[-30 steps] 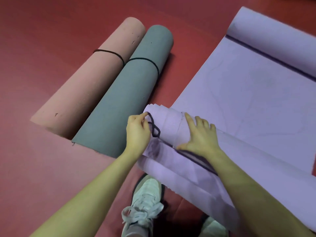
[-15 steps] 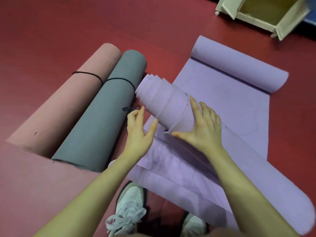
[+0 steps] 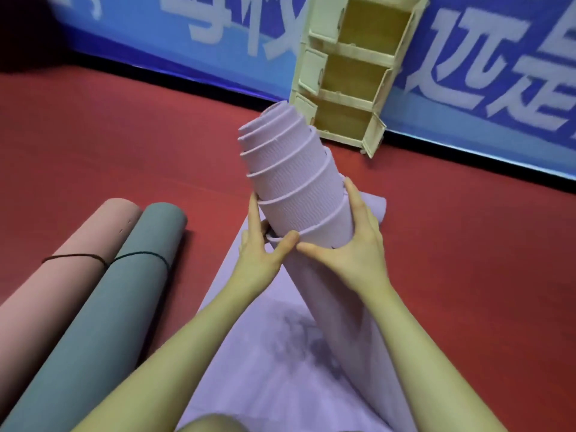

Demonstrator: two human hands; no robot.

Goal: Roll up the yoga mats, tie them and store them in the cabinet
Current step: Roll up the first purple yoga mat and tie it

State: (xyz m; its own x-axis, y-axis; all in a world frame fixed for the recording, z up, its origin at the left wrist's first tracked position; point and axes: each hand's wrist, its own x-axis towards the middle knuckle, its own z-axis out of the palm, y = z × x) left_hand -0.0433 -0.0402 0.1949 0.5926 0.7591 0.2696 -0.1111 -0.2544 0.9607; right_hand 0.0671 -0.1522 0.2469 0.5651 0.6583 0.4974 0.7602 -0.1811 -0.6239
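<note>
A rolled purple yoga mat (image 3: 293, 182) stands tilted up off the floor, its layers telescoped out at the upper end. My left hand (image 3: 260, 257) grips its left side, thumb across the front. On the right side, my right hand (image 3: 352, 244) wraps round it the same way. Under my arms lies another purple mat (image 3: 280, 363), spread flat on the floor. A pink rolled mat (image 3: 62, 275) and a grey-green rolled mat (image 3: 118, 300) lie side by side at the left, each tied with a black cord (image 3: 93, 258). The cream cabinet (image 3: 349, 73) stands open at the back.
Red floor (image 3: 467, 260) surrounds the mats. A blue banner wall (image 3: 187, 35) with white lettering runs along the back behind the cabinet. The cabinet's three shelf compartments show as open, with doors swung aside.
The rolled purple mat has been lifted from lying on the floor to a raised, tilted pose. Both hands moved from its top to gripping its sides. My view tilted up toward the cabinet.
</note>
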